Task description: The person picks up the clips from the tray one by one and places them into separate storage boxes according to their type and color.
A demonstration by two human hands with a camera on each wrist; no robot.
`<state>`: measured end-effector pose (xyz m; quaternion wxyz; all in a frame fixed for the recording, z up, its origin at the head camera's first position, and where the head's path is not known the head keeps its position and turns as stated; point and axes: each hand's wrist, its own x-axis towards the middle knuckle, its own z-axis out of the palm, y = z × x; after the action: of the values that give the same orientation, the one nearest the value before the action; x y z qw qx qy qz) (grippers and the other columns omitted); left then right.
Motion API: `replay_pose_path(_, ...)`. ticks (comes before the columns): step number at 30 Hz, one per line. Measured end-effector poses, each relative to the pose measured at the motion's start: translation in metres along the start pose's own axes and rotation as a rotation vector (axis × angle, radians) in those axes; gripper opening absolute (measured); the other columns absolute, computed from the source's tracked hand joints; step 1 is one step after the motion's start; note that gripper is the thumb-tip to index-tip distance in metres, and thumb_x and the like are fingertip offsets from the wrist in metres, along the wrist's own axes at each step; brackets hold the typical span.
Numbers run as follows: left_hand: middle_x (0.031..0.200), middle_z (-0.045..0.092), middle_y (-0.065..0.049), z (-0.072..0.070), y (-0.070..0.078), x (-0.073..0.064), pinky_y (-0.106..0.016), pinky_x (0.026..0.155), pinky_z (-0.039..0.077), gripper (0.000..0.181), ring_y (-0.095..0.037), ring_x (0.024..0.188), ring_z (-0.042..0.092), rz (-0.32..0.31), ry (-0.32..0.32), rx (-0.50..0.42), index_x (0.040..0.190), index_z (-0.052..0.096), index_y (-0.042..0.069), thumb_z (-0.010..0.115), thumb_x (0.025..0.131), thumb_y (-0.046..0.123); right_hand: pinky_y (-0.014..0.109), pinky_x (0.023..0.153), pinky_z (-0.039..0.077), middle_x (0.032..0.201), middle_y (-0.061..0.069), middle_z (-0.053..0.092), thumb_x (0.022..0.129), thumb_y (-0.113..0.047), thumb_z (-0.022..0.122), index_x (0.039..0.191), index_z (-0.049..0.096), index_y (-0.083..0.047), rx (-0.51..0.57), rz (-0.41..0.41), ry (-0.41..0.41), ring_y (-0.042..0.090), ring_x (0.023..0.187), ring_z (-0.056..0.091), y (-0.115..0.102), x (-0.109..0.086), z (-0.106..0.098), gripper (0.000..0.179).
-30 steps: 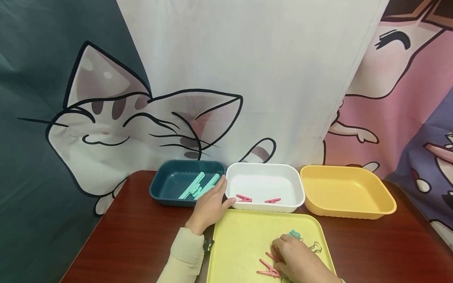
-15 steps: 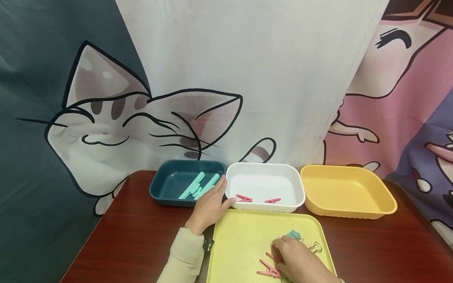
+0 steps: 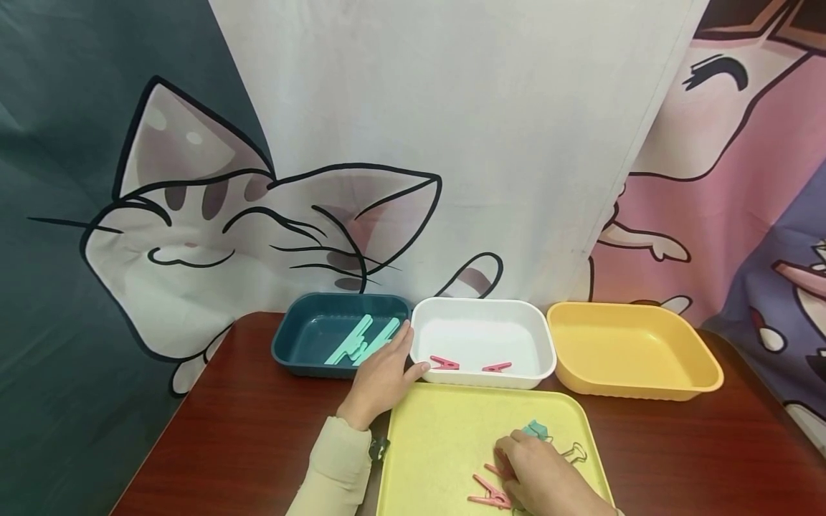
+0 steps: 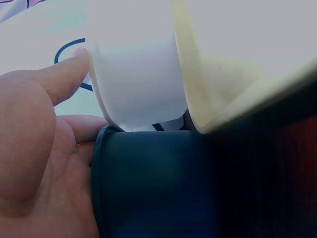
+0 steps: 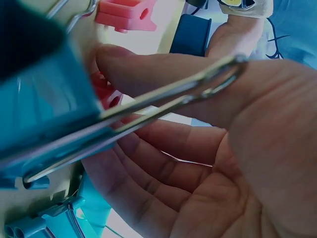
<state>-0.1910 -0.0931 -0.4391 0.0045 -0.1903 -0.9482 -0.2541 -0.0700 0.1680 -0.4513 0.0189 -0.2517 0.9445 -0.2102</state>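
My left hand (image 3: 382,380) rests with extended fingers over the adjoining rims of the dark teal bin (image 3: 300,369) and the white bin (image 3: 480,308). My right hand (image 3: 545,473) is low over the yellow tray (image 3: 432,444), its thumb and fingers pinching a pink clothespin (image 5: 106,91) that they partly hide. Another pink clothespin (image 3: 492,494) lies just left of that hand. Beyond the fingers sits a teal binder clip (image 3: 535,430). A binder clip's wire handle (image 3: 576,452) shows on the right. Close to the right wrist camera, a large teal binder clip (image 5: 49,109) partly covers the hand.
Mint-green long clips (image 3: 353,338) lie in the dark teal bin. Two pink clothespins, one at left (image 3: 445,363) and one at right (image 3: 497,367), lie in the white bin. A yellow bin (image 3: 632,351) stands at the right. A printed cloth (image 3: 490,143) hangs behind.
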Motion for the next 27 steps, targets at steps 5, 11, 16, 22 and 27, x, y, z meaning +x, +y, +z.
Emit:
replay_pose_path(5,0.167,0.025,-0.012,0.0004,-0.0007,-0.0007,-0.053,0.112,0.039,0.076,-0.036,0.145,0.040,0.007,-0.002,-0.004,0.158,0.032,-0.002,0.062,0.102,0.039,0.025,0.057,0.036,0.072,-0.013,0.037,0.068,0.006,0.082,0.071,0.049,-0.020,-0.010,0.000,0.002,0.003,0.066,0.036,0.0007,0.0005,0.0007,0.042)
replay_pose_path(11,0.166,0.027,-0.015,0.0013,-0.0016,-0.0005,-0.053,0.111,0.040,0.075,-0.036,0.144,0.041,0.018,0.006,-0.002,0.157,0.033,-0.004,0.063,0.102,0.037,0.025,0.058,0.037,0.072,-0.013,0.038,0.068,0.007,0.081,0.071,0.051,-0.020,-0.019,0.008,0.004,0.003,0.066,0.037,0.0004,0.0009,0.0010,0.041)
replay_pose_path(16,0.166,0.027,-0.014,0.0015,-0.0016,-0.0002,-0.053,0.112,0.040,0.074,-0.036,0.144,0.041,0.016,0.007,-0.006,0.157,0.033,-0.004,0.063,0.102,0.037,0.025,0.058,0.037,0.073,-0.013,0.038,0.068,0.008,0.079,0.072,0.052,-0.020,-0.027,0.001,0.016,0.003,0.066,0.037,-0.0007,0.0010,0.0005,0.039)
replay_pose_path(22,0.166,0.027,-0.015,0.0010,-0.0010,-0.0009,-0.053,0.111,0.041,0.075,-0.037,0.143,0.042,0.023,0.012,-0.007,0.157,0.033,-0.004,0.063,0.102,0.037,0.024,0.056,0.037,0.073,-0.014,0.038,0.068,0.008,0.077,0.072,0.051,-0.021,-0.006,-0.009,0.031,0.002,0.065,0.036,-0.0003,0.0000,-0.0008,0.038)
replay_pose_path(27,0.166,0.027,-0.015,0.0011,-0.0011,-0.0015,-0.053,0.111,0.041,0.075,-0.037,0.143,0.042,0.021,0.011,-0.004,0.157,0.033,-0.004,0.063,0.102,0.037,0.024,0.057,0.039,0.075,-0.013,0.041,0.071,0.006,0.078,0.075,0.056,-0.019,-0.002,0.012,0.024,0.003,0.067,0.039,-0.0010,0.0004,-0.0033,0.033)
